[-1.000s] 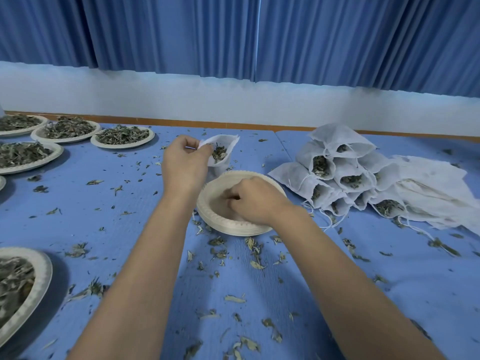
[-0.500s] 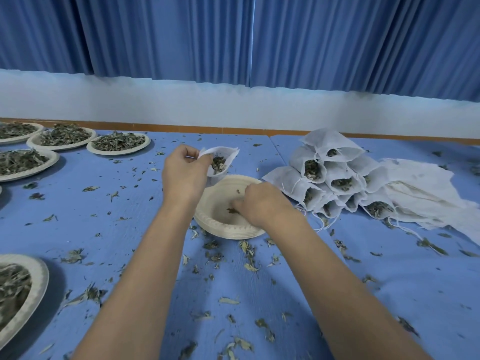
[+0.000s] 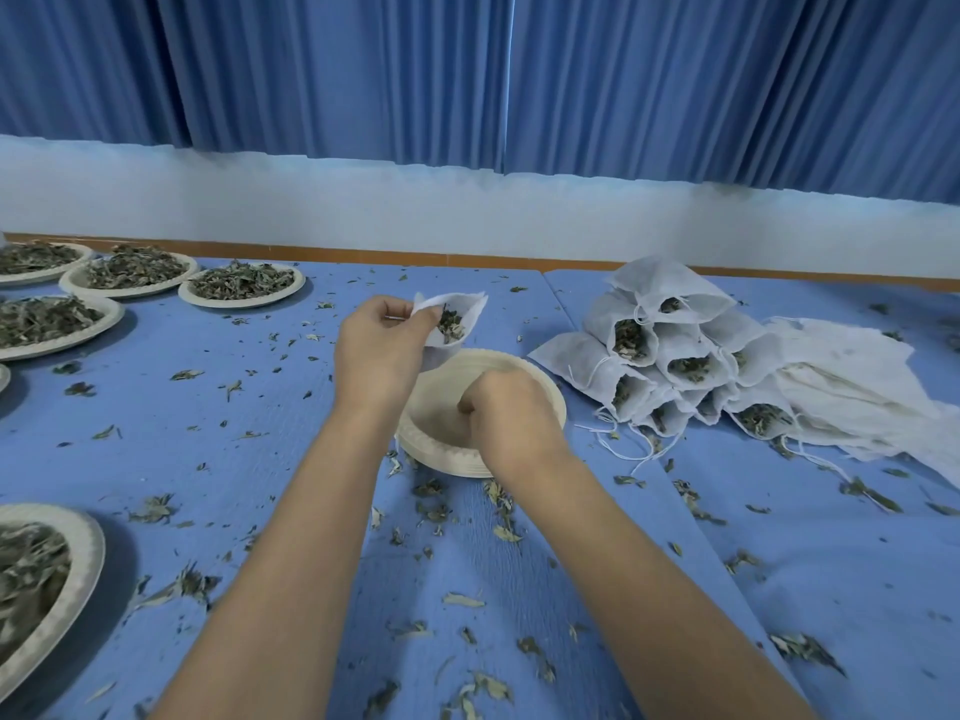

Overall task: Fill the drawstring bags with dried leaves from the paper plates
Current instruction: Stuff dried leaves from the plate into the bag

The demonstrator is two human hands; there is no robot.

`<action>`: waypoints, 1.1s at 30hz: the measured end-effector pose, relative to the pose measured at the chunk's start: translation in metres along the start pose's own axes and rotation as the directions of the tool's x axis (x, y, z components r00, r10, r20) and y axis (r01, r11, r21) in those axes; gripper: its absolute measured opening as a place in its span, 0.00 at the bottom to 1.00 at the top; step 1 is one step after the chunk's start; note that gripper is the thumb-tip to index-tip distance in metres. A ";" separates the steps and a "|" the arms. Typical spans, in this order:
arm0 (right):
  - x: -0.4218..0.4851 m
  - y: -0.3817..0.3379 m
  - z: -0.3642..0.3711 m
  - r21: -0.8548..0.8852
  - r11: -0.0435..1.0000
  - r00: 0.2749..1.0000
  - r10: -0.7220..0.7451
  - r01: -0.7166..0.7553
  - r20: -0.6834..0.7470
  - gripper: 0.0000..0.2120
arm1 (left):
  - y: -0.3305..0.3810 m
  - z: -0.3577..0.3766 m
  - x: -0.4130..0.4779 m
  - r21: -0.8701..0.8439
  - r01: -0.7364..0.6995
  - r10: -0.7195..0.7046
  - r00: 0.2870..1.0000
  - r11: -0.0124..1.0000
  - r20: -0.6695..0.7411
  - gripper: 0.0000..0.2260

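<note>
Head view.

Surface: counter (image 3: 270, 459) under a blue cloth, with a seam running from upper centre to lower right, strewn with loose leaf fragments (image 3: 501, 532).

Room: pleated blue curtains (image 3: 337, 70) across the top of the frame, a white wall band (image 3: 467, 215) beneath them, and a wooden strip along the counter's far edge.

Item: white drawstring bag (image 3: 471, 313), centre of frame, just above the far rim of an empty paper plate (image 3: 543, 379). Long axis near upright, closed end down. The mouth opens upward and toward the camera, with dried leaves (image 3: 450, 324) showing inside.

Hands: left hand (image 3: 376, 350) pinches the bag's mouth at its left edge. Right hand (image 3: 506, 407) is knuckles-up, fingers curled down into the plate; whether they hold leaves cannot be told. The two are close, not touching.

Also present:
- Heaped plates (image 3: 241, 285), upper left.
- Another heaped plate (image 3: 85, 574), lower left, cut off by the frame edge.
- Pile of filled bags (image 3: 670, 350), right of centre, mouths toward the camera.
- Flat empty bags (image 3: 847, 387), further right.
</note>
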State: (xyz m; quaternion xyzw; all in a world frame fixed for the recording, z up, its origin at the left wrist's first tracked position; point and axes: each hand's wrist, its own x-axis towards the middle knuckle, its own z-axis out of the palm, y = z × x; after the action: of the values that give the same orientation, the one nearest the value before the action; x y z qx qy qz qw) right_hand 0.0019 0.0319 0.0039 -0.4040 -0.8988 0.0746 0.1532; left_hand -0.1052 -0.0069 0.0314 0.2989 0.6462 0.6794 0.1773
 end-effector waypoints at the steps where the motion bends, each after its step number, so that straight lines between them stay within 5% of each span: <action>1: 0.002 0.004 0.000 0.119 0.993 0.998 0.026 -0.020 -0.051 0.11 | 0.000 0.000 0.000 -0.011 -0.001 0.001 1.000 1.000 0.016 0.07; 3: 0.005 0.015 -0.006 0.448 0.888 0.974 0.180 -0.102 -0.135 0.10 | -0.002 0.003 -0.001 -0.017 -0.011 0.012 0.999 1.000 0.041 0.06; 6: 0.009 0.028 -0.024 0.876 0.450 0.933 0.360 -0.172 -0.001 0.06 | -0.007 0.006 -0.002 0.122 -0.065 0.062 0.998 0.990 0.030 0.04; 8: 0.009 0.033 -0.034 0.973 0.116 0.934 0.322 -0.198 0.152 0.04 | -0.011 0.008 -0.004 0.229 -0.135 0.132 0.991 0.964 0.030 0.02; 10: 0.008 0.035 -0.039 0.972 -0.051 0.939 0.251 -0.231 0.236 0.07 | -0.013 0.011 -0.009 0.283 -0.180 0.174 0.984 0.942 0.046 0.03; 17: 0.009 0.029 -0.031 0.957 -0.051 0.919 0.268 -0.287 0.290 0.04 | -0.015 0.016 -0.017 0.256 -0.284 0.244 0.953 0.924 0.178 0.03; 23: 0.011 0.031 -0.028 0.972 -0.084 0.867 0.439 -0.221 0.235 0.07 | -0.014 0.020 -0.022 0.197 -0.295 0.210 0.909 0.935 0.361 0.05; 33: 0.010 0.020 -0.016 0.917 0.354 0.840 0.540 -0.184 -0.040 0.08 | -0.023 0.033 -0.032 0.317 -0.285 0.161 0.917 0.905 0.365 0.07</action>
State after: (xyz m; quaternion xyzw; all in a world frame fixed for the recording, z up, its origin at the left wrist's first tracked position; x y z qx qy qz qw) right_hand 0.0154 0.0528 0.0160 -0.4602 -0.5675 0.4945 0.4708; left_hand -0.0633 0.0014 0.0032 0.5088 0.6828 0.5040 0.1444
